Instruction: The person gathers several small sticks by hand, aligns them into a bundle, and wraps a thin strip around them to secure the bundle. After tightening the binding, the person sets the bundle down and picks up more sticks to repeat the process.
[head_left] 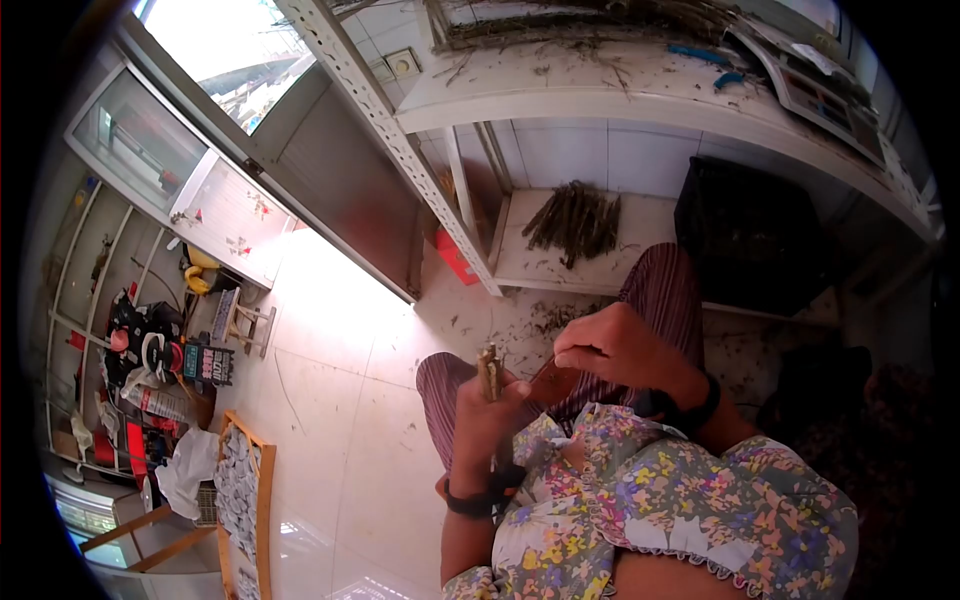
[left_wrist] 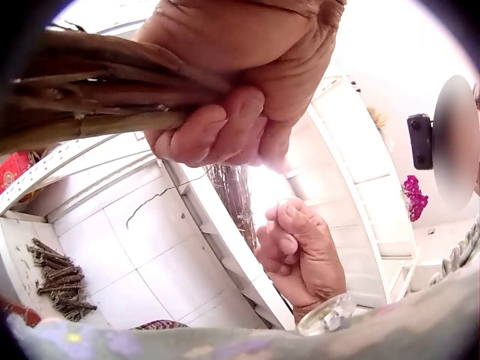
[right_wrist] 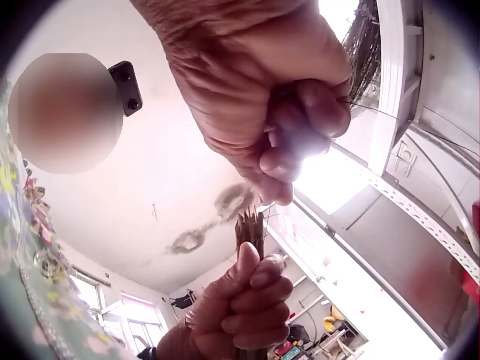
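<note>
In left wrist view, I see the stalks (left_wrist: 90, 96) cut at the edge, partly hidden inside the left hand (left_wrist: 240, 60).

Head view: held stem bundle (head_left: 488, 372) brown, pale tan at cut ends, mid-frame. Blouse (head_left: 670, 490), lower right: multicolour floral, yellow/purple/pink on pale grey. Trousers (head_left: 664, 285), center: dark maroon, striped. Crate (head_left: 750, 230), right: black. Shelf (head_left: 470, 112), top: white. Tool handles (head_left: 698, 53), upper right: blue. Stem pile (head_left: 578, 222), upper center: dark brown. Floor tiles (head_left: 340, 430), lower left: off-white. Left wrist view, right side: magenta flowers (left_wrist: 414, 199).
</note>
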